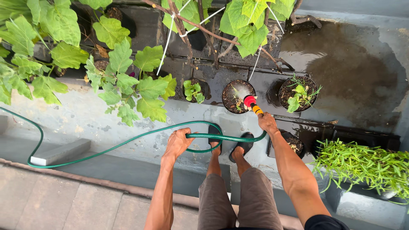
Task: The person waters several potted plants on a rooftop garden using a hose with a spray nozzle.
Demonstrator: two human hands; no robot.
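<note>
The wet grey concrete floor (353, 64) fills most of the view, darkest in a broad puddle to the right of the middle pot (238, 96), which serves here as the landmark. Left of that pot a large-leaved plant (128, 85) spreads over the pale ledge, and to the right and nearer the person a trough of thin green shoots (362, 164) hangs over the edge. Nearer still, a brick-coloured step runs along the bottom.

A long green hose (106, 148) trails in from far to the left of the middle pot, loops in front of the person's sandalled feet and rises to the right hand (267, 123). That hand is closed around the red and orange spray nozzle (252, 103), whose tip sits just above the pot's near rim, throwing a fine mist onto the soil. The left hand (178, 142) is closed around the hose, well to the left of the pot and nearer the person, keeping the loop off the ground.

To water well, it seems wise to keep the spray gentle and centred on the soil, so the seedlings are not flattened, and to hold the slack loosely so the hose does not kink. Two smaller pots flank the landmark: one with a seedling (194, 90) to the left, another (298, 93) to the right.
</note>
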